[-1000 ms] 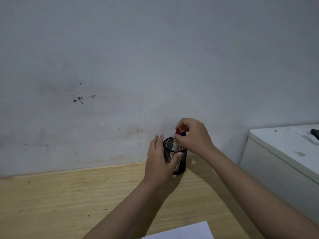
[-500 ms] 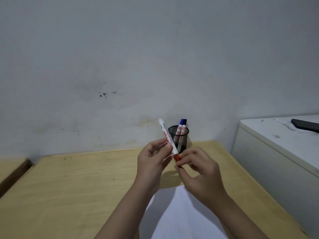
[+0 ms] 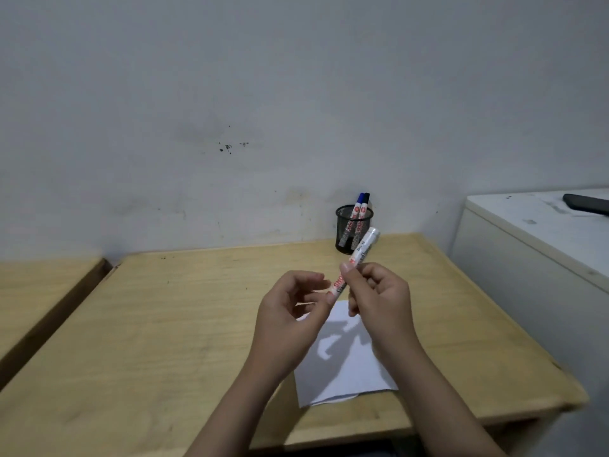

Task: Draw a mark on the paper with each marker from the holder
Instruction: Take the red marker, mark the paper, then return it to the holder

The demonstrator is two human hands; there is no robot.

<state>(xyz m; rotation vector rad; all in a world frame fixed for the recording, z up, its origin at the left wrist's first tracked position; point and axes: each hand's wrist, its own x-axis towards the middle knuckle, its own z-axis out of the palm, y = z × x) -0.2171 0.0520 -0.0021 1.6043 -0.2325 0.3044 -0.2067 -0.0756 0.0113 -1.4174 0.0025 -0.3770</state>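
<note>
A white marker with red lettering slants over the wooden table, tail end up and to the right. My right hand grips its barrel. The thumb and fingers of my left hand pinch its lower, red end. Below both hands a white sheet of paper lies on the table, partly in their shadow. At the back against the wall stands a black mesh holder with a blue-capped marker and a black-capped marker upright in it.
A white cabinet stands right of the table, with a dark flat object on top. A second wooden table sits at the left across a narrow gap. The grey wall runs close behind the holder.
The red marker came out of the holder and down over the paper. Its tail now points up-right instead of up-left, and the red end passed from my right hand to my left.
</note>
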